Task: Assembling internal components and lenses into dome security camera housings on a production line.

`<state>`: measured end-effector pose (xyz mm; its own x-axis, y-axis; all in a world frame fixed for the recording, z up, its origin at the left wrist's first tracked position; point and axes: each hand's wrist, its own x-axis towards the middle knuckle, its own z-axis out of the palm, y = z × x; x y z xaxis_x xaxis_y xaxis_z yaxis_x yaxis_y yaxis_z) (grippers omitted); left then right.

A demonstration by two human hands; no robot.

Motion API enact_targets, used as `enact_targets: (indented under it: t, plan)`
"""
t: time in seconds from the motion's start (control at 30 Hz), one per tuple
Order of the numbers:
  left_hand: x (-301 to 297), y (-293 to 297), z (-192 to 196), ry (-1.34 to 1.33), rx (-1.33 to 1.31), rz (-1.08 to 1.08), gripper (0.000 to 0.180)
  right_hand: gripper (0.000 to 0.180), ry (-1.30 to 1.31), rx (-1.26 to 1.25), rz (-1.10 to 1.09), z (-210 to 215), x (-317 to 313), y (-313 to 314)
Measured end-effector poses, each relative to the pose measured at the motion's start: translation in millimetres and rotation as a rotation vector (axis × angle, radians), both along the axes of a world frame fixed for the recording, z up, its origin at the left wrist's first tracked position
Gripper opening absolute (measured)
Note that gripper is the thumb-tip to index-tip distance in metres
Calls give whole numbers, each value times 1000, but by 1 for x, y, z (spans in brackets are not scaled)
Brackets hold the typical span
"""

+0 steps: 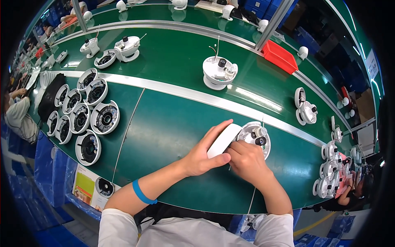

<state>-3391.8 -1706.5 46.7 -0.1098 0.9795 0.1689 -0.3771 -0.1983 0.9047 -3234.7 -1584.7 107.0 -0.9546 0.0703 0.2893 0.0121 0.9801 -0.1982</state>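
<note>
My left hand [201, 155] grips a white round housing cover [223, 142], tilted on edge, thumb on the near side and fingers along the far side. Close against it is my right hand [249, 160], its fingers curled and pressed together between the cover and an open white camera body [266, 145]. What those fingertips hold, if anything, is hidden. The camera body rests on the green bench, showing a black lens [260, 141] and a clear round part; a thin wire stands up from it. The cover's inner side faces away from view.
Several white covers with black inner rings [105, 117] stand grouped at the left. Beyond a metal rail [181, 91], a conveyor carries open camera bodies [219, 73]. A red tray [280, 57] lies farther back. More camera bodies [328, 168] are at the right, near another person.
</note>
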Motion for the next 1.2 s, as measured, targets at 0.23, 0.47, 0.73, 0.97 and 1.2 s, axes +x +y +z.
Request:
enact_targets:
  t: [0.23, 0.47, 0.73, 0.97, 1.2]
  plan:
    - [-9, -3, -1, 86, 68, -27, 109, 18, 74, 20, -36, -9, -6, -2]
    - [-22, -1, -4, -488, -123, -32, 81, 22, -61, -265, 20, 20, -13, 1]
    - [-34, -2, -11, -601, -270, -57, 74, 27, -51, -208, 146, 15, -15, -1]
    - [-29, -7, -9, -491, -126, -22, 82, 34, -7, -12, 18, -5, -29, -22]
    - [-33, -8, -14, -436, -92, 12, 84, 30, 64, 10, 57, -6, -38, -20]
